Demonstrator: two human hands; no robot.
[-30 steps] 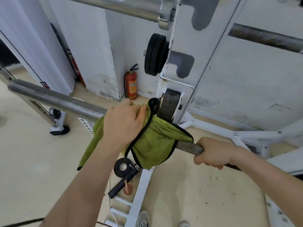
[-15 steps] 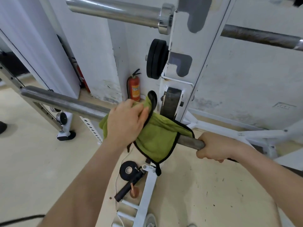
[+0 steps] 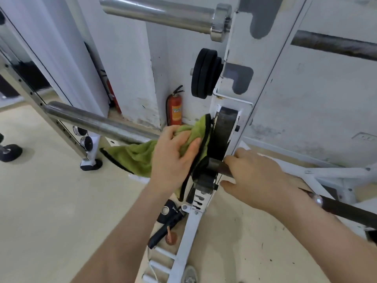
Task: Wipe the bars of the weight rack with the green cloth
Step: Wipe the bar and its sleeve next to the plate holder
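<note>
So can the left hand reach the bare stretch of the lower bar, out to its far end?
Probably yes. The left hand grips the green cloth against the bar beside the rack post, and nothing sits on the bare stretch leftwards. The right hand holds the bar beyond the post.

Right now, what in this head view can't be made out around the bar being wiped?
1. Lower bar under the green cloth and left hand: covered, head view.
2. Its shaft beneath the right hand and forearm: hidden, head view.
3. Fire extinguisher label: too small to read.
4. Shoe at the bottom edge: cut off.
</note>
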